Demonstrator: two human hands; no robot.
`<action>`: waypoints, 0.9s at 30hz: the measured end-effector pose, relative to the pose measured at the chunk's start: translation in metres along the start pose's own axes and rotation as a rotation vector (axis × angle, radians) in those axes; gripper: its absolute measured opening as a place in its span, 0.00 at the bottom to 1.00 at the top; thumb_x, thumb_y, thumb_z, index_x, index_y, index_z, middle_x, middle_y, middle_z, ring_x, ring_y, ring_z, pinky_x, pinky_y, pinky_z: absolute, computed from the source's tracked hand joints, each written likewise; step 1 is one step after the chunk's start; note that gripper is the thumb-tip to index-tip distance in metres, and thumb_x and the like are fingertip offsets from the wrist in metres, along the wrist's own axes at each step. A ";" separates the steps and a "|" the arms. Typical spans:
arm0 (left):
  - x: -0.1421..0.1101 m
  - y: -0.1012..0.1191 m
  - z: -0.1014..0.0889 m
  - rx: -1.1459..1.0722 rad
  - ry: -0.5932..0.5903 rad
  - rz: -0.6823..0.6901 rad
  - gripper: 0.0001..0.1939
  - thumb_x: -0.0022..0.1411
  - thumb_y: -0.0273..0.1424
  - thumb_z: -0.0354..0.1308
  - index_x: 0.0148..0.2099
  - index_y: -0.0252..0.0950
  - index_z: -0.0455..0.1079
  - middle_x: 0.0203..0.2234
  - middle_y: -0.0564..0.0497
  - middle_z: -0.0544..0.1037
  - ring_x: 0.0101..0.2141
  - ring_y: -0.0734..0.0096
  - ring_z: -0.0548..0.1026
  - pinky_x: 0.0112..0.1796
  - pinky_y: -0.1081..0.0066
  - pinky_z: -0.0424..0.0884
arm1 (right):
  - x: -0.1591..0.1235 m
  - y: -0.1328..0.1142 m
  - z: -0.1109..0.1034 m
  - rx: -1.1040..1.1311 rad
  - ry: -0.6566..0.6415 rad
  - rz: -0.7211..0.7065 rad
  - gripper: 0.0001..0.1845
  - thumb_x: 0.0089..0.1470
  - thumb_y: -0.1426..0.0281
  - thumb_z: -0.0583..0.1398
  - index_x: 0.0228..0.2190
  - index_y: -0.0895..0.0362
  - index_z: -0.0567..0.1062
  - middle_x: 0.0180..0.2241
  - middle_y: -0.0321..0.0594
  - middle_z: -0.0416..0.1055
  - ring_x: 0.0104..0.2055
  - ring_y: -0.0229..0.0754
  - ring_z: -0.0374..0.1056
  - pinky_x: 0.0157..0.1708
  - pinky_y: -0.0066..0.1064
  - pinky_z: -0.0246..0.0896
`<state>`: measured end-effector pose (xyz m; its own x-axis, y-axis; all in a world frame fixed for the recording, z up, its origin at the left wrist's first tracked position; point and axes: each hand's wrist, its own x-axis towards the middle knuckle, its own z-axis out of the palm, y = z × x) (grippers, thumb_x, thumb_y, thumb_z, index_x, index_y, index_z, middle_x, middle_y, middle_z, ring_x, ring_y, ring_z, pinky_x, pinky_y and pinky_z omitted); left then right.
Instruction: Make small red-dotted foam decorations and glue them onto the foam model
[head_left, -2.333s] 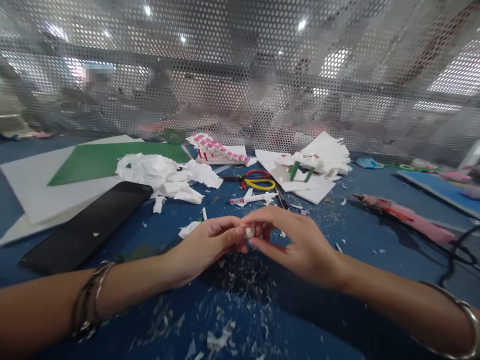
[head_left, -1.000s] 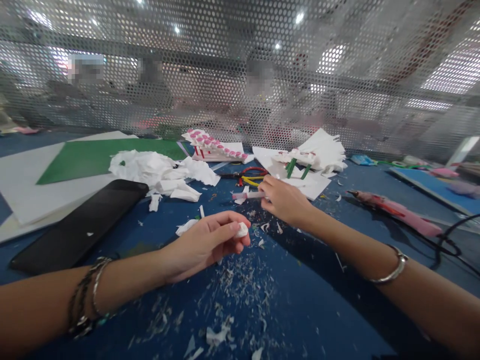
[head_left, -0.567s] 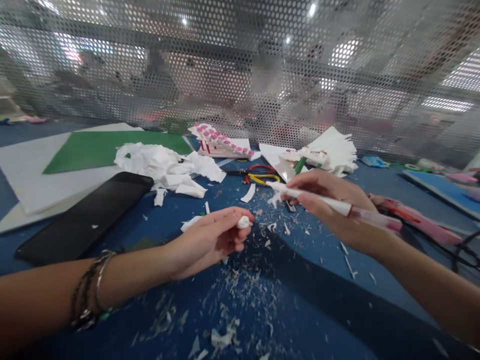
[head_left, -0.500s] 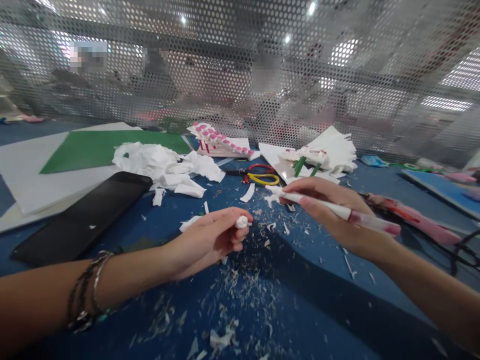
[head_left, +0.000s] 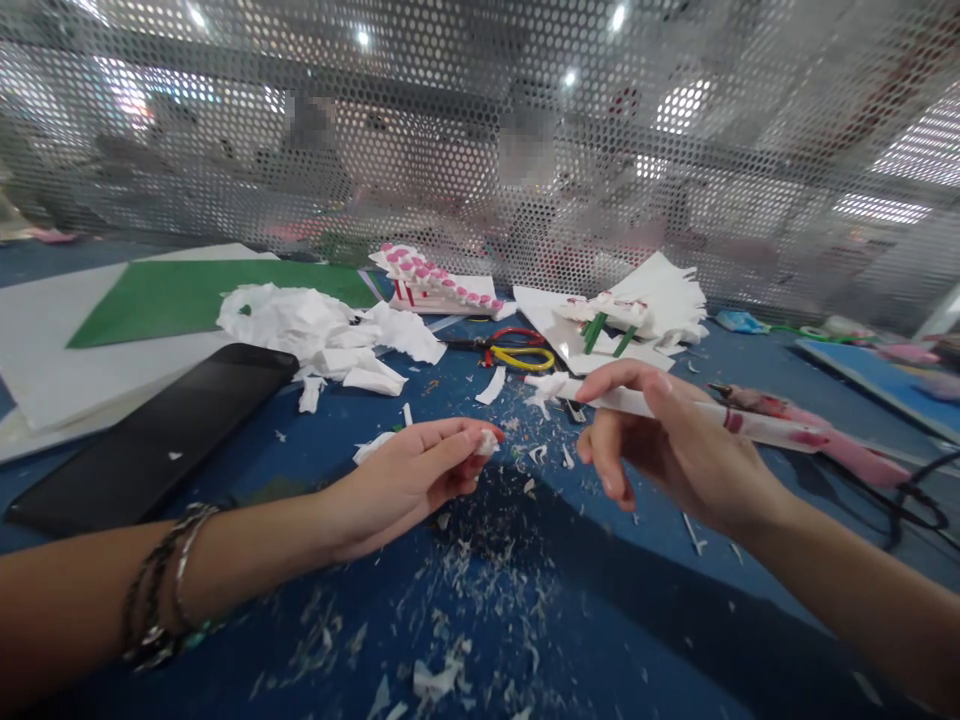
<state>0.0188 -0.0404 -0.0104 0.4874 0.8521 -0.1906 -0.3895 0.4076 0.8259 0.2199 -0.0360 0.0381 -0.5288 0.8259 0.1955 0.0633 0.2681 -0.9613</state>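
Observation:
My left hand (head_left: 412,475) pinches a small crumpled wad of white paper (head_left: 487,442) between thumb and fingertips, above the littered table. To its right, my right hand (head_left: 675,440) holds a slim white pen-like stick (head_left: 776,430) with pink marks towards its rear end. Thumb and index finger keep it nearly level while the other fingers hang loosely curled below. At the stick's front tip lies a torn white scrap (head_left: 551,388); whether they touch, I cannot tell. Paper shreds (head_left: 491,570) cover the blue table (head_left: 637,620) beneath both hands.
Scissors with red and yellow handles (head_left: 523,357) lie ahead, near crumpled white paper (head_left: 289,325). A black phone (head_left: 161,430) rests at left by a green sheet (head_left: 180,290). Behind stand a pink-dotted paper model (head_left: 431,270) and a perforated metal screen (head_left: 420,140). A pink corded tool (head_left: 862,452) lies right.
The stick has slid or turned in my right hand, showing more length towards the right, and the lower fingers have loosened downward. My left fingers have closed further over the paper wad.

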 end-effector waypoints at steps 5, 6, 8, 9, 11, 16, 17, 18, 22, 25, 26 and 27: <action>-0.001 -0.001 0.001 0.123 0.029 0.013 0.10 0.48 0.37 0.60 0.27 0.34 0.69 0.20 0.57 0.63 0.22 0.81 0.57 0.27 0.77 0.56 | -0.005 0.001 0.009 0.189 -0.100 0.068 0.18 0.55 0.56 0.45 0.33 0.54 0.67 0.14 0.30 0.65 0.14 0.31 0.61 0.23 0.28 0.61; -0.001 -0.001 0.001 0.155 0.031 0.030 0.11 0.48 0.38 0.60 0.27 0.35 0.70 0.21 0.57 0.64 0.23 0.80 0.59 0.28 0.77 0.56 | -0.006 0.001 0.011 0.231 -0.108 0.077 0.18 0.55 0.56 0.45 0.33 0.54 0.67 0.14 0.30 0.65 0.14 0.31 0.60 0.22 0.27 0.60; -0.002 0.000 0.000 0.253 -0.003 0.115 0.11 0.47 0.40 0.60 0.26 0.36 0.71 0.23 0.55 0.67 0.30 0.74 0.63 0.33 0.74 0.58 | -0.007 0.001 0.015 0.297 -0.116 0.086 0.18 0.55 0.57 0.45 0.33 0.55 0.67 0.14 0.31 0.65 0.15 0.30 0.59 0.20 0.24 0.59; -0.002 0.000 -0.001 0.319 -0.042 0.168 0.11 0.47 0.40 0.60 0.25 0.37 0.71 0.25 0.53 0.69 0.35 0.70 0.64 0.38 0.72 0.58 | -0.008 0.002 0.017 0.319 -0.119 0.089 0.17 0.55 0.57 0.46 0.34 0.54 0.67 0.14 0.31 0.66 0.16 0.30 0.60 0.19 0.23 0.58; -0.002 0.001 -0.002 0.450 -0.142 0.250 0.11 0.48 0.41 0.59 0.25 0.37 0.72 0.27 0.51 0.72 0.43 0.65 0.63 0.45 0.68 0.54 | -0.008 0.003 0.021 0.346 -0.128 0.094 0.17 0.55 0.57 0.46 0.34 0.54 0.67 0.16 0.32 0.67 0.18 0.31 0.60 0.18 0.21 0.57; -0.005 0.003 -0.002 0.445 -0.277 0.198 0.11 0.49 0.41 0.58 0.27 0.38 0.73 0.30 0.51 0.73 0.36 0.68 0.69 0.41 0.68 0.59 | -0.005 0.006 0.018 0.351 -0.139 0.088 0.16 0.55 0.59 0.47 0.35 0.56 0.66 0.17 0.34 0.67 0.19 0.31 0.61 0.17 0.19 0.57; -0.005 0.002 -0.002 0.421 -0.273 0.193 0.11 0.49 0.41 0.58 0.27 0.38 0.73 0.29 0.52 0.73 0.34 0.70 0.69 0.40 0.69 0.60 | -0.004 0.007 0.015 0.337 -0.125 0.081 0.16 0.55 0.59 0.47 0.35 0.56 0.66 0.17 0.34 0.67 0.20 0.31 0.61 0.17 0.19 0.57; -0.005 0.002 -0.002 0.403 -0.255 0.196 0.11 0.49 0.41 0.58 0.27 0.38 0.72 0.28 0.52 0.73 0.33 0.70 0.69 0.39 0.70 0.60 | -0.002 0.007 0.012 0.319 -0.107 0.079 0.15 0.56 0.60 0.47 0.35 0.56 0.66 0.17 0.34 0.67 0.20 0.31 0.62 0.17 0.19 0.57; -0.003 0.000 -0.003 0.415 -0.125 0.237 0.10 0.50 0.39 0.57 0.27 0.38 0.72 0.36 0.50 0.71 0.43 0.66 0.65 0.44 0.69 0.56 | 0.001 0.006 0.004 0.282 -0.073 0.097 0.15 0.56 0.60 0.47 0.35 0.56 0.66 0.16 0.33 0.67 0.20 0.30 0.61 0.18 0.19 0.57; -0.002 0.000 -0.005 0.472 -0.130 0.301 0.10 0.52 0.39 0.57 0.27 0.38 0.72 0.35 0.50 0.72 0.52 0.66 0.55 0.48 0.69 0.52 | -0.001 0.005 0.009 0.343 -0.154 0.115 0.16 0.55 0.58 0.47 0.35 0.56 0.66 0.16 0.33 0.67 0.19 0.30 0.61 0.18 0.19 0.56; -0.002 0.000 -0.005 0.477 -0.154 0.310 0.10 0.51 0.39 0.57 0.27 0.38 0.72 0.34 0.50 0.72 0.53 0.66 0.54 0.48 0.69 0.52 | -0.002 0.006 0.013 0.369 -0.182 0.126 0.16 0.54 0.58 0.48 0.35 0.56 0.66 0.17 0.33 0.67 0.19 0.30 0.61 0.18 0.19 0.56; -0.002 0.000 -0.005 0.471 -0.181 0.300 0.10 0.50 0.40 0.57 0.27 0.39 0.72 0.33 0.51 0.72 0.51 0.66 0.56 0.47 0.69 0.53 | -0.003 0.006 0.016 0.393 -0.203 0.137 0.16 0.54 0.58 0.48 0.35 0.56 0.66 0.17 0.33 0.67 0.19 0.30 0.61 0.18 0.19 0.56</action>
<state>0.0138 -0.0406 -0.0130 0.5515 0.8210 0.1476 -0.1625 -0.0679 0.9844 0.2083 -0.0445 0.0289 -0.6955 0.7162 0.0576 -0.1607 -0.0769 -0.9840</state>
